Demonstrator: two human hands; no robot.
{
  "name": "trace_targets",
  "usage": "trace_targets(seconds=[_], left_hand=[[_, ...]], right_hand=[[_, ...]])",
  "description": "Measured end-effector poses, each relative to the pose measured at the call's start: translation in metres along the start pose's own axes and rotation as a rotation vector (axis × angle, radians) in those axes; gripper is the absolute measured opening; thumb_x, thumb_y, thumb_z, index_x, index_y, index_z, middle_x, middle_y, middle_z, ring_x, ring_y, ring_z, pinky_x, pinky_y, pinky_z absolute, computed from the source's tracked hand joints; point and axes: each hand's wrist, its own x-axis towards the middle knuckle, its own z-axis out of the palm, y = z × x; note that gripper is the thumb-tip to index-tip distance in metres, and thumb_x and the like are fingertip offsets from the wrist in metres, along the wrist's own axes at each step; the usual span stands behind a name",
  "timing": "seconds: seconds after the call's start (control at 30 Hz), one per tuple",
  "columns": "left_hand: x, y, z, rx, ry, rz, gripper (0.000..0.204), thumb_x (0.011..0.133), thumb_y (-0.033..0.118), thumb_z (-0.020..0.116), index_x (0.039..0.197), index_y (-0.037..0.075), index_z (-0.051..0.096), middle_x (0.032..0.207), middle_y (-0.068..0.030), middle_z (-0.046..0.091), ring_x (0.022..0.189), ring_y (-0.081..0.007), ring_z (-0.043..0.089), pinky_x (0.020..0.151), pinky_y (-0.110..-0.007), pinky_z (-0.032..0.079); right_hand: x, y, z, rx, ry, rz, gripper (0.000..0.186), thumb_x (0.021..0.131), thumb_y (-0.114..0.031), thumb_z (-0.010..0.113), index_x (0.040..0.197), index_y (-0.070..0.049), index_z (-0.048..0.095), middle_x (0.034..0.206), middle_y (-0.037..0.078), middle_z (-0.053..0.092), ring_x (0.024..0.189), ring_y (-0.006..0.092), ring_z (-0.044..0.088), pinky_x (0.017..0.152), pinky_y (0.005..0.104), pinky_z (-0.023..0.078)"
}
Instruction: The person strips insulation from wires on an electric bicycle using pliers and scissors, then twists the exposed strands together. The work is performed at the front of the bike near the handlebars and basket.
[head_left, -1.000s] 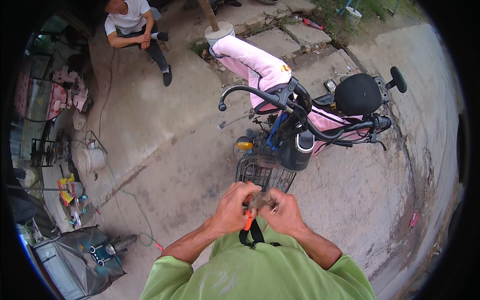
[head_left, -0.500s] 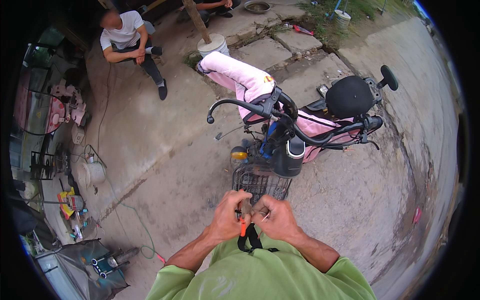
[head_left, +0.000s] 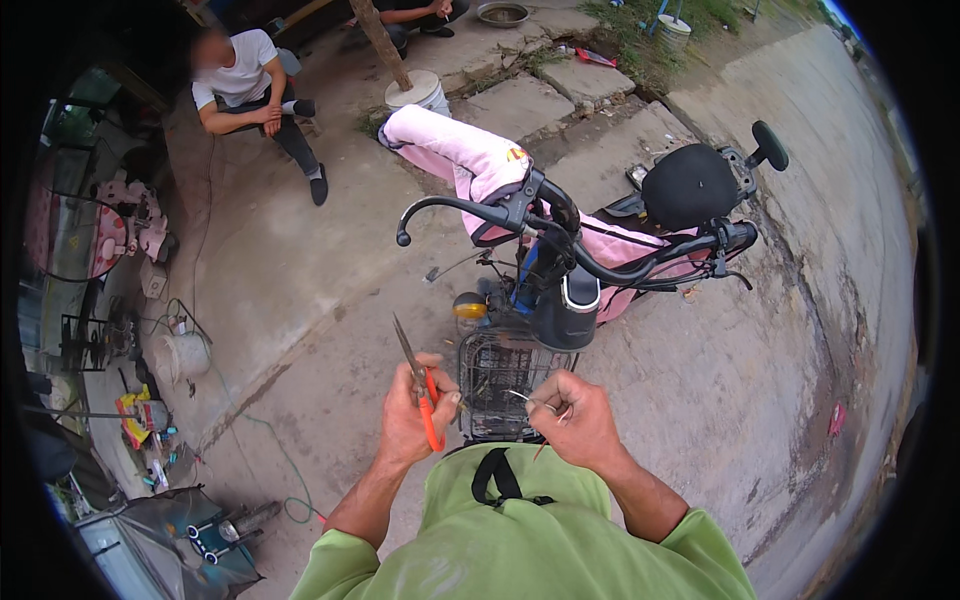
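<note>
My left hand [head_left: 402, 424] is closed round a pair of scissors with orange handles [head_left: 432, 424], its blades pointing up and away from me. The left thumb and fingertips are pinched together beside the handles. To its right, my right hand [head_left: 580, 420] pinches thin wire [head_left: 519, 396]; a pale end sticks out toward the left and a reddish strand hangs below the fingers. The hands are apart, one on each side of a black wire basket [head_left: 464, 372] at the front of an electric scooter [head_left: 566, 318].
Pink covers [head_left: 455, 150] hang on the scooter, below and beside its black handlebar [head_left: 610, 272]. A person in a white shirt [head_left: 240, 75] sits at the upper left; another is partly visible at the top. Buckets [head_left: 185, 357], tools and a green cord [head_left: 283, 450] lie leftward.
My hands have drawn apart from their close position. The scissors have come into plain sight in the left hand, blades upward, and the wire stays in my right hand.
</note>
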Motion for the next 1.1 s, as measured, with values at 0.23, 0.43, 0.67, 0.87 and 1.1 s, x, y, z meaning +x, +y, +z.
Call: trace_targets(seconds=[0.23, 0.43, 0.67, 0.87, 1.1], left_hand=[[-0.015, 0.006, 0.031, 0.323, -0.156, 0.207, 0.051, 0.077, 0.000, 0.073, 0.125, 0.003, 0.057, 0.101, -0.0094, 0.067, 0.088, -0.0244, 0.061, 0.078, -0.036, 0.052], [-0.019, 0.001, 0.030, 0.322, -0.262, 0.026, 0.054, 0.082, -0.002, 0.068, 0.132, 0.004, 0.048, 0.104, -0.0119, 0.071, 0.098, -0.0211, 0.069, 0.087, -0.037, 0.055], [-0.019, 0.005, 0.028, 0.384, -0.287, 0.098, 0.054, 0.083, 0.000, 0.069, 0.132, 0.004, 0.049, 0.101, -0.0111, 0.070, 0.096, -0.0206, 0.068, 0.086, -0.038, 0.055], [-0.020, 0.006, 0.030, 0.415, -0.257, 0.054, 0.053, 0.082, 0.003, 0.070, 0.131, 0.003, 0.051, 0.103, -0.0093, 0.069, 0.093, -0.0190, 0.067, 0.084, -0.036, 0.056], [-0.013, 0.012, 0.033, 0.484, -0.225, 0.269, 0.053, 0.079, 0.002, 0.071, 0.128, 0.004, 0.053, 0.097, -0.0084, 0.067, 0.085, -0.0196, 0.065, 0.077, -0.035, 0.054]], right_hand=[[-0.005, -0.010, 0.011, -0.232, -0.099, -0.074, 0.015, 0.078, -0.011, 0.072, 0.082, -0.001, 0.061, 0.070, 0.015, 0.066, 0.064, 0.0322, 0.069, 0.059, 0.0391, 0.053], [-0.009, -0.004, 0.014, -0.304, -0.057, -0.238, 0.013, 0.075, -0.007, 0.072, 0.079, -0.003, 0.060, 0.064, 0.011, 0.062, 0.053, 0.0239, 0.063, 0.051, 0.0358, 0.050], [-0.013, 0.001, 0.016, -0.372, -0.032, -0.292, 0.013, 0.074, -0.007, 0.073, 0.078, -0.003, 0.061, 0.066, 0.012, 0.063, 0.056, 0.0294, 0.065, 0.052, 0.0394, 0.051], [-0.014, -0.004, 0.016, -0.350, -0.068, -0.270, 0.013, 0.078, -0.010, 0.071, 0.079, -0.004, 0.059, 0.068, 0.013, 0.064, 0.060, 0.0328, 0.066, 0.053, 0.0428, 0.052], [-0.015, 0.001, 0.018, -0.281, -0.063, -0.182, 0.015, 0.079, -0.013, 0.072, 0.086, -0.003, 0.064, 0.072, 0.015, 0.068, 0.063, 0.0313, 0.069, 0.057, 0.0408, 0.054]])
